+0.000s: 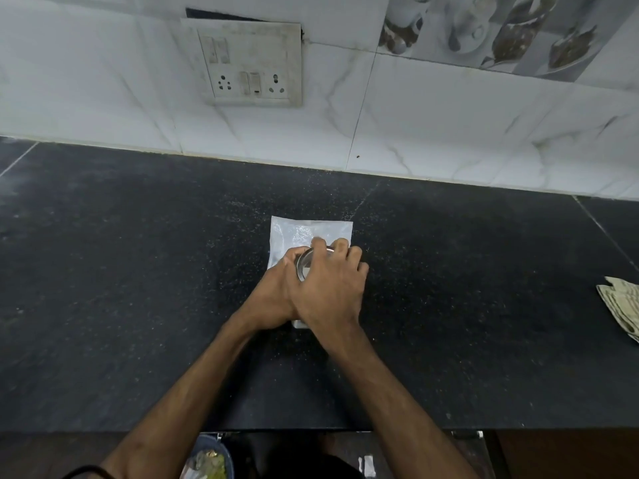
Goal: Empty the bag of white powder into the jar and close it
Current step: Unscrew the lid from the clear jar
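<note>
A flat clear plastic bag point(294, 233) lies on the black countertop point(138, 288), just behind my hands. In front of it stands a jar point(300, 323), almost wholly hidden; only its base shows. My left hand point(276, 295) wraps round the jar's side. My right hand point(328, 281) sits on top, fingers curled round the shiny metal lid point(304, 266). I cannot see inside the jar or any powder in the bag.
A folded cloth point(622, 305) lies at the counter's right edge. A switch and socket plate point(249, 63) is on the tiled wall behind. White specks dot the countertop around the bag. A bowl point(211, 458) sits below the counter's front edge.
</note>
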Tool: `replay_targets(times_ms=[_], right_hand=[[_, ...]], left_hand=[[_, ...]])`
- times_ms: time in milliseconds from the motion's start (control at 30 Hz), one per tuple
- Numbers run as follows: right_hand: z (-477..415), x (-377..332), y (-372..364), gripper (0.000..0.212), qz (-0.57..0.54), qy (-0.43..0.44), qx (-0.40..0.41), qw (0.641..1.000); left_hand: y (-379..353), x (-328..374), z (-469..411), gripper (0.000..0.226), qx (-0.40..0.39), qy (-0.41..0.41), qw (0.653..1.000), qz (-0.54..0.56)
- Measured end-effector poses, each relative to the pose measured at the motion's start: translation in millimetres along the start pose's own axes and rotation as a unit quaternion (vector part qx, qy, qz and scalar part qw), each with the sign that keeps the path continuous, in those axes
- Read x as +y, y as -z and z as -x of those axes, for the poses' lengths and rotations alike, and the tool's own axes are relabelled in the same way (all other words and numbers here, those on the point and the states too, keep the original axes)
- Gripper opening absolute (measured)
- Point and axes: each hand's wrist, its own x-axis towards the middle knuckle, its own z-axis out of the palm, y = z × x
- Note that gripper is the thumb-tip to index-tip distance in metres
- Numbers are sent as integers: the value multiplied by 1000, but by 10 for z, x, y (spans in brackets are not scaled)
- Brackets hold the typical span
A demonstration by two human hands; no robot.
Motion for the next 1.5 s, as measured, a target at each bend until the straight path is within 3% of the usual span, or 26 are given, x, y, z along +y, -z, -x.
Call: replay_targets(times_ms=[133, 367, 500, 600, 667, 767, 867, 967, 1100, 1200, 1367, 1500], right_hand=[[-35, 95, -81, 56, -31, 39, 42, 998], [-150, 241, -46, 54, -74, 142, 42, 986], [-232, 339, 38, 55, -71, 226, -8, 972], [-278, 344, 197, 66, 6, 268, -83, 960], [-247, 251, 328, 85, 59, 224, -105, 967], [-135, 17, 399, 95, 53, 59, -95, 992], [-38, -154, 227, 83, 69, -11, -63, 996], [-35, -130, 30, 52, 54, -15, 21, 998], [-76, 19, -67, 34, -6, 45, 73, 996], [-112, 135, -65, 33, -43, 115, 70, 990], [-305, 422, -19, 34, -119, 315, -12, 942], [-348, 426, 153, 54, -63, 343, -76, 934]], left_hand=[[12, -9, -12, 77, -3, 11, 1000, 5], [41, -119, -65, 91, -24, 11, 999, 23], [49, -77, -58, 90, -26, -5, 999, 25], [52, -77, -33, 92, -30, -5, 999, 39], [45, -49, -14, 91, -32, -8, 998, 51], [0, 6, 1, 74, -23, -28, 998, 52], [-23, 32, 0, 57, -14, -40, 998, 45], [-16, -24, -15, 60, -13, -35, 998, 45], [-2, -57, -38, 78, -26, -29, 997, 60], [-9, -85, -69, 75, -32, -41, 997, 61], [41, -156, -101, 93, -63, -30, 996, 62], [70, -118, -90, 91, -76, -23, 995, 65]])
